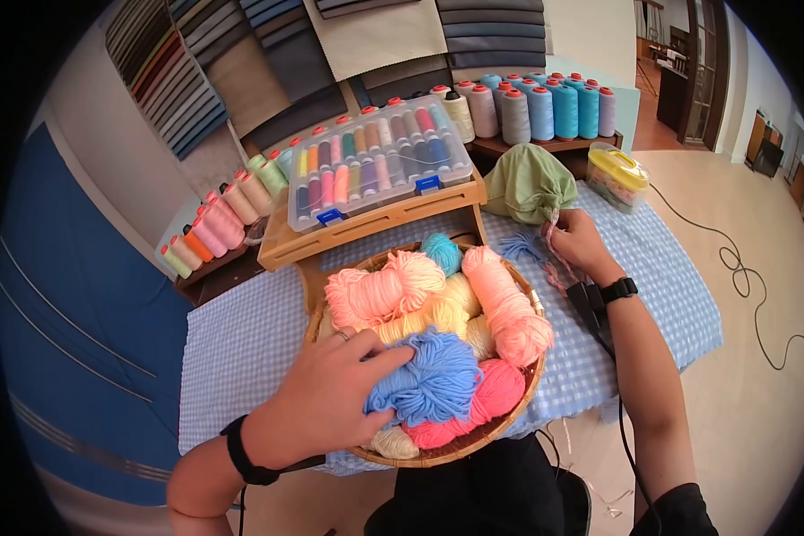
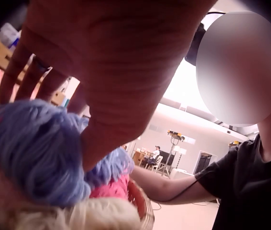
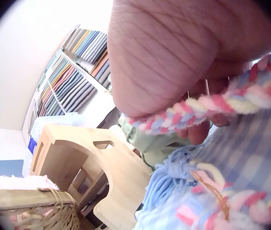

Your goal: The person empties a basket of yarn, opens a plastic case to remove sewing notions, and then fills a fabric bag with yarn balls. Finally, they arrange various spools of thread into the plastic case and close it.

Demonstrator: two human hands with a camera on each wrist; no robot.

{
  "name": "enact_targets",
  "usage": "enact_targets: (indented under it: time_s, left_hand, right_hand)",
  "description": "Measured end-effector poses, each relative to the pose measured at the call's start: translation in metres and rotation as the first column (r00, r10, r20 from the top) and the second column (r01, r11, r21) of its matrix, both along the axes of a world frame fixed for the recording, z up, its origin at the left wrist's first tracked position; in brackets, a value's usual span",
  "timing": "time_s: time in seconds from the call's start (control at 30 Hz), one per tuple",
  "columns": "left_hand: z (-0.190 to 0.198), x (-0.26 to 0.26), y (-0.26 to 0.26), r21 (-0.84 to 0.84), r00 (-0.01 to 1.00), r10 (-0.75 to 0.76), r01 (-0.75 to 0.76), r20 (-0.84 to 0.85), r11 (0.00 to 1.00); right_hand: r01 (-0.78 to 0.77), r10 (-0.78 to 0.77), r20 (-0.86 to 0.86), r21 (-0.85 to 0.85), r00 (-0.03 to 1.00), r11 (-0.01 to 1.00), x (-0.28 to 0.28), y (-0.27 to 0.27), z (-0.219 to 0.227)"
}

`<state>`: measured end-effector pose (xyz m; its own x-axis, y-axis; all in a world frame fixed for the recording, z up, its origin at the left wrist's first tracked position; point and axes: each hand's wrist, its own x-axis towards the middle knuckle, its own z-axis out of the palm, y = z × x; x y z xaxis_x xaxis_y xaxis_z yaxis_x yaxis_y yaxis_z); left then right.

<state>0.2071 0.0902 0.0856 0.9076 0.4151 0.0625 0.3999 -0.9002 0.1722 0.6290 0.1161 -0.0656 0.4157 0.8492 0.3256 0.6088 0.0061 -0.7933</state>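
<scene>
My left hand [image 1: 326, 384] grips a blue skein of yarn [image 1: 438, 380] at the near side of a round wicker basket [image 1: 496, 436]. Thumb and fingers lie on either side of the skein. Around it in the basket are peach skeins [image 1: 509, 308], a hot pink one [image 1: 491, 397], cream and yellow ones, and a teal ball [image 1: 441, 253]. To the right of the basket, my right hand [image 1: 582, 243] pinches a braided yarn cord [image 3: 216, 105] in pink, white and blue. A blue yarn tassel [image 3: 166, 177] lies beneath it on the checked cloth.
A green cloth bag [image 1: 529, 186] sits just beyond my right hand, beside a yellow-lidded box [image 1: 618, 174]. Behind the basket, a wooden stand [image 1: 375, 219] bears a clear case [image 1: 380, 161] of thread spools. Cones of thread [image 1: 540, 114] line the back shelves. Blue gingham [image 1: 232, 366] covers the table.
</scene>
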Motion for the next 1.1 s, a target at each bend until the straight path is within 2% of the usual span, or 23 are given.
enact_targets:
  time_s: [0.07,0.17,0.27,0.33,0.4,0.47,0.53,0.57,0.63,0.7,0.73,0.77,0.8,0.83,0.9,0.93,1.0,1.03,1.1]
  left_hand:
    - [-0.004,-0.002,0.0,-0.001,1.0,-0.019,0.019,0.009,1.0]
    - [0.015,0.0,-0.006,-0.017,1.0,0.011,-0.011,-0.013,1.0]
    - [0.023,-0.001,-0.009,-0.064,0.997,0.058,-0.054,0.059,0.996]
    - [0.016,-0.008,-0.009,-0.029,0.991,0.019,-0.015,0.131,0.999]
    - [-0.006,-0.017,-0.005,-0.03,0.995,0.013,-0.01,0.097,0.999]
    - [-0.012,-0.022,-0.004,-0.035,0.998,0.002,0.0,0.064,0.999]
    - [-0.008,-0.025,-0.005,-0.07,0.996,0.019,-0.013,0.088,0.998]
    - [-0.003,-0.025,-0.006,-0.072,0.994,0.019,-0.011,0.104,0.997]
    - [0.006,-0.026,-0.011,-0.081,0.991,0.102,-0.095,0.087,0.992]
    - [0.003,-0.034,-0.009,-0.07,0.987,0.131,-0.125,0.098,0.99]
    - [0.001,-0.04,-0.007,-0.052,0.983,0.158,-0.154,0.093,0.987]
    - [-0.003,-0.045,-0.005,-0.055,0.982,0.159,-0.154,0.101,0.987]
    - [-0.009,-0.05,-0.003,-0.082,0.982,0.177,-0.171,0.065,0.982]
    - [-0.016,-0.053,-0.002,-0.107,0.981,0.192,-0.188,0.029,0.976]
    - [-0.027,-0.057,-0.002,-0.149,0.978,0.204,-0.196,0.045,0.969]
    - [-0.033,-0.058,-0.002,-0.191,0.975,0.218,-0.205,0.051,0.96]
    - [-0.042,-0.059,-0.004,-0.18,0.975,0.215,-0.201,0.062,0.963]
    - [-0.046,-0.059,-0.005,-0.17,0.974,0.215,-0.202,0.064,0.965]
    - [-0.051,-0.062,-0.006,-0.164,0.975,0.207,-0.191,0.083,0.968]
  right_hand:
    - [0.004,-0.004,0.005,0.005,1.0,1.0,0.001,0.002,-0.003]
    - [0.016,-0.016,0.012,0.032,1.0,0.999,0.002,0.001,-0.002]
    - [0.098,-0.099,0.063,0.03,0.993,0.995,0.001,0.0,0.004]
    - [0.202,-0.226,0.095,0.213,0.97,0.956,0.002,0.0,0.004]
    - [0.232,-0.264,0.09,0.269,0.96,0.935,0.004,0.002,0.006]
    - [0.265,-0.307,0.085,0.321,0.948,0.909,0.002,0.0,0.013]
    - [0.366,-0.403,-0.015,0.452,0.915,0.814,-0.003,-0.003,0.03]
    - [0.358,-0.403,0.001,0.456,0.915,0.815,-0.009,-0.006,0.045]
    - [0.232,-0.272,0.031,0.44,0.962,0.868,-0.026,-0.02,0.081]
    - [0.006,-0.077,0.236,0.288,0.969,0.958,-0.047,-0.034,0.11]
    - [-0.133,0.119,0.281,0.031,0.952,0.991,-0.054,-0.037,0.122]
    - [-0.207,0.244,0.185,-0.199,0.952,0.958,-0.074,-0.045,0.136]
    - [-0.285,0.338,0.06,-0.41,0.939,0.866,-0.095,-0.052,0.145]
    - [-0.299,0.387,0.057,-0.536,0.92,0.79,-0.105,-0.053,0.145]
    - [-0.258,0.5,0.325,-0.566,0.803,0.783,-0.118,-0.051,0.127]
    - [-0.25,0.496,0.331,-0.568,0.803,0.784,-0.124,-0.051,0.119]
    - [-0.19,0.393,0.458,-0.427,0.797,0.884,-0.134,-0.052,0.11]
    - [-0.184,0.39,0.465,-0.429,0.795,0.885,-0.133,-0.052,0.113]
    - [-0.14,0.331,0.342,-0.478,0.879,0.867,-0.133,-0.051,0.12]
